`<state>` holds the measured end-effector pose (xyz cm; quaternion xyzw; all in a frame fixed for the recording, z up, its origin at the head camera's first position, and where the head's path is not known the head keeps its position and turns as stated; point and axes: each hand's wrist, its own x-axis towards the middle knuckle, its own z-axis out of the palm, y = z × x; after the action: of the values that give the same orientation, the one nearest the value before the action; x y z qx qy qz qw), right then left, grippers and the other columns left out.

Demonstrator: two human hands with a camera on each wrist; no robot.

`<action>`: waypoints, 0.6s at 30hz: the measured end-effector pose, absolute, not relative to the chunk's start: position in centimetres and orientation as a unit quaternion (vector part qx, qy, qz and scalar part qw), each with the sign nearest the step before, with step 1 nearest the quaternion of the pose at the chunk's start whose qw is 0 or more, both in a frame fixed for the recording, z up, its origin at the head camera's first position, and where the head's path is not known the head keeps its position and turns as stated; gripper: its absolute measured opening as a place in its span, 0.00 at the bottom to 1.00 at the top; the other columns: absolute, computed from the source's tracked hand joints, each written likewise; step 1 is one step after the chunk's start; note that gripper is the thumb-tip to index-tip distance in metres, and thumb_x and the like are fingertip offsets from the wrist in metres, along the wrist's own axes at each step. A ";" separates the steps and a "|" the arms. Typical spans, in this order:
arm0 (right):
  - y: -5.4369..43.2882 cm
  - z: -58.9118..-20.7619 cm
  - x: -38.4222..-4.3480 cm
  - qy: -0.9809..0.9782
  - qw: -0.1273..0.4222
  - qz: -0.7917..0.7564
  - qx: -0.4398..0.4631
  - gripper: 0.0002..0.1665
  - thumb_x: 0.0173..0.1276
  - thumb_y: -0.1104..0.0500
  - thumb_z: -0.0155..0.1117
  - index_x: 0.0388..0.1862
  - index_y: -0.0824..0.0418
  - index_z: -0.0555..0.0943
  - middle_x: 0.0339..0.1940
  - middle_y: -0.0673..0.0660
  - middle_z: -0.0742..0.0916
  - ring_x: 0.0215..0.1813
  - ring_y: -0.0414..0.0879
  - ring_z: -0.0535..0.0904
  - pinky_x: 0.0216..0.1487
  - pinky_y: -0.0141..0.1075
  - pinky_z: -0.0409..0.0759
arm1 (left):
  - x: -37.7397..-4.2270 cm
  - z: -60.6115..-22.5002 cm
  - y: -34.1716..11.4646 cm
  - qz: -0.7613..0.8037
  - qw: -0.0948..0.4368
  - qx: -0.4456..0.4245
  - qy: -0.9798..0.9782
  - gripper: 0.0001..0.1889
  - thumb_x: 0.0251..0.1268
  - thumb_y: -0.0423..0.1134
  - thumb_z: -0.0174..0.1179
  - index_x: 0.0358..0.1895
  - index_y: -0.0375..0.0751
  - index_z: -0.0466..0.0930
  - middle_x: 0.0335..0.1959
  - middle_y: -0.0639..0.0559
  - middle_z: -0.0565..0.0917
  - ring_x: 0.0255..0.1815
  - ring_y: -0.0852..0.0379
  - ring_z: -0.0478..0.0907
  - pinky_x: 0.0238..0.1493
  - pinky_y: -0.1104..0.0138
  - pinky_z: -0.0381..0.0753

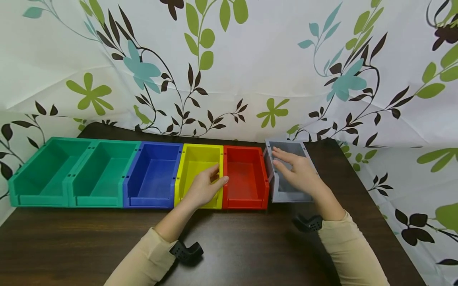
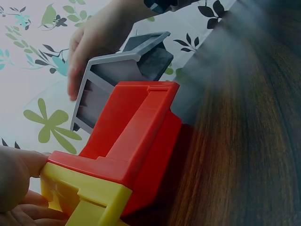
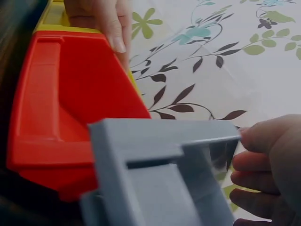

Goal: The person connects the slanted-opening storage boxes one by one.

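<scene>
My right hand (image 1: 298, 172) reaches over the grey plastic bin (image 1: 291, 186), its fingers across the left wall. In the right wrist view the thumb (image 3: 256, 136) meets the rim of that bin, which sits tilted at the right of the row, a narrow gap from the red bin (image 1: 245, 178). My left hand (image 1: 205, 186) is over the yellow bin (image 1: 189, 159). Its fingers are inside, against the right wall, and the thumb (image 2: 35, 162) lies at the rim shared with the red bin. The yellow and red bins stand side by side, touching.
To the left, the row continues with a blue bin (image 1: 154, 178) and two green bins, one next to it (image 1: 101, 174) and one at the end (image 1: 46, 171). The row stands on a dark wooden table (image 1: 232, 242). Behind hangs a leaf-patterned cloth (image 1: 250, 59).
</scene>
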<state>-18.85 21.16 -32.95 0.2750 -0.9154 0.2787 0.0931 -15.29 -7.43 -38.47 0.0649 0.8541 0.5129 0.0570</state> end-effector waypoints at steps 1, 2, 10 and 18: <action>21.0 -33.0 -18.9 -0.915 0.084 0.279 0.277 0.25 0.68 0.58 0.59 0.62 0.65 0.74 0.64 0.60 0.77 0.64 0.56 0.74 0.57 0.51 0.75 | -15.3 -38.5 -7.4 0.512 0.057 0.064 0.855 0.34 0.67 0.48 0.57 0.71 0.35 0.59 0.69 0.41 0.67 0.64 0.44 0.72 0.61 0.54 0.73; 20.9 -33.2 -18.9 -0.915 0.080 0.278 0.280 0.25 0.69 0.58 0.59 0.63 0.65 0.74 0.64 0.60 0.77 0.64 0.56 0.74 0.57 0.50 0.75 | -15.3 -38.6 -7.4 0.511 0.056 0.064 0.855 0.34 0.67 0.48 0.57 0.71 0.35 0.59 0.69 0.41 0.67 0.64 0.44 0.72 0.61 0.54 0.73; 20.7 -34.2 -18.8 -0.907 0.097 0.291 0.288 0.25 0.68 0.59 0.59 0.63 0.66 0.74 0.65 0.61 0.76 0.63 0.56 0.74 0.57 0.49 0.75 | -15.3 -38.5 -7.5 0.507 0.056 0.063 0.858 0.34 0.66 0.49 0.57 0.71 0.36 0.59 0.69 0.41 0.67 0.64 0.44 0.72 0.61 0.54 0.73; 20.6 -35.3 -18.6 -0.910 0.085 0.279 0.296 0.26 0.68 0.59 0.59 0.64 0.67 0.72 0.66 0.61 0.75 0.64 0.57 0.74 0.55 0.49 0.75 | -15.3 -38.4 -7.5 0.502 0.060 0.062 0.861 0.35 0.66 0.49 0.57 0.71 0.36 0.59 0.69 0.41 0.67 0.64 0.44 0.72 0.61 0.54 0.73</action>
<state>-18.61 20.57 -35.26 0.2962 -0.9095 0.2790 0.0848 -15.31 -7.48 -38.38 0.0623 0.8606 0.5019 0.0603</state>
